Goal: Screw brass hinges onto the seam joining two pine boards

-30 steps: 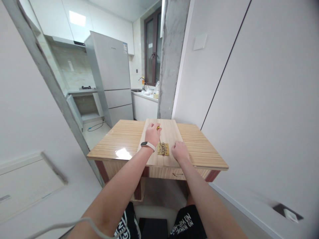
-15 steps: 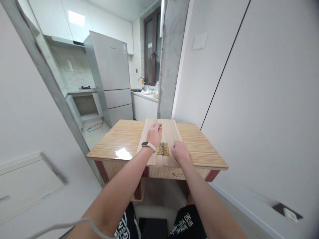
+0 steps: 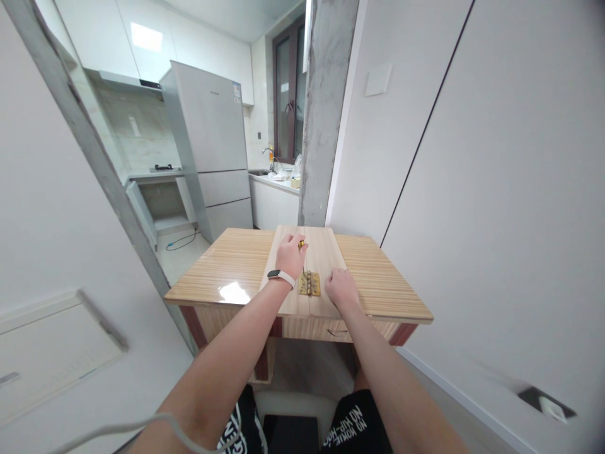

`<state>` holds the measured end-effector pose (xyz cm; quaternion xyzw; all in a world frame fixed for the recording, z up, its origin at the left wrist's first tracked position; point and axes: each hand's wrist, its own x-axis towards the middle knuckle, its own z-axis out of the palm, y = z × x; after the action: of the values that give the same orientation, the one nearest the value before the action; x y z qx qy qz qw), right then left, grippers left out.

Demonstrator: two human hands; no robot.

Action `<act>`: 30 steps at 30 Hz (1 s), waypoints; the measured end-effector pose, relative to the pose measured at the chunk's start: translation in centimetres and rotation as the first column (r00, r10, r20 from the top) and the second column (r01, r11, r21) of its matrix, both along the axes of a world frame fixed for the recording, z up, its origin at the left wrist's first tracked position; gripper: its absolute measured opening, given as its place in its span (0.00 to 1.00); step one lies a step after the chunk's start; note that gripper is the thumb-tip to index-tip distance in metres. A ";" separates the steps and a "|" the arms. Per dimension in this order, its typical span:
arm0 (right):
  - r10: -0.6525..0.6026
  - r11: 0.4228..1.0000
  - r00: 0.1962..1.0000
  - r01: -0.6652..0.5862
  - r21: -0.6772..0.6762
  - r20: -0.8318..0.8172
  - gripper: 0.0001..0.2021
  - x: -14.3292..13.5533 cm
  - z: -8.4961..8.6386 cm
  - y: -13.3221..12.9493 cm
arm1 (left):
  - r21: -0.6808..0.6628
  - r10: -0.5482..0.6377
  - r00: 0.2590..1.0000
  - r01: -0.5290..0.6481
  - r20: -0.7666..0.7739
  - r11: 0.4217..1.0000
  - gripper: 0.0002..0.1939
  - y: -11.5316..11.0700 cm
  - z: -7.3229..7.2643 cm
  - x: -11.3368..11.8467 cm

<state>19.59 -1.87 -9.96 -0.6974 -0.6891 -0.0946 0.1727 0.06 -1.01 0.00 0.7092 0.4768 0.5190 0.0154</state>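
Note:
My left hand [image 3: 290, 255], with a white band on its wrist, is closed around a screwdriver with a yellow and black handle [image 3: 301, 244]. Its thin shaft slants down to the left leaf of a brass hinge [image 3: 309, 284]. The hinge lies open and flat across the seam between two pale wooden boards [image 3: 321, 246]. To the right of the hinge, my right hand [image 3: 342, 287] rests on the right board with its fingers curled in. Whatever it may hold is hidden.
The boards lie on a glossy wood-grain table [image 3: 387, 277] with a drawer handle [image 3: 337, 332] at its front. A white wall [image 3: 472, 189] stands close on the right. Beyond the table are a fridge [image 3: 212, 126] and a sink counter. A pale cable [image 3: 161, 417] crosses the lower left.
My left hand and the screwdriver handle have shifted slightly left, and the shaft by the hinge shows more. My right hand and the boards stay where they were.

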 end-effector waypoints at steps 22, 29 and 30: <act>-0.017 1.000 1.000 0.017 -0.010 -0.012 0.13 -0.1 0.2 -0.2 | -0.032 -0.077 0.997 0.076 -0.008 0.997 0.11 0.0 0.5 0.6; -0.006 1.000 1.000 0.006 0.000 0.000 0.13 0.0 0.3 -0.2 | -0.038 -0.008 1.000 0.008 -0.008 0.999 0.07 0.0 0.5 0.5; -0.008 1.000 1.000 0.008 -0.005 -0.004 0.13 0.0 0.3 -0.2 | -0.043 -0.001 1.000 0.001 -0.006 0.999 0.07 0.0 0.5 0.5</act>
<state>19.58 -2.05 -9.69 -0.7007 -0.6863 -0.0922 0.1717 0.58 -1.01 0.48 0.7105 0.4878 0.5064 0.0294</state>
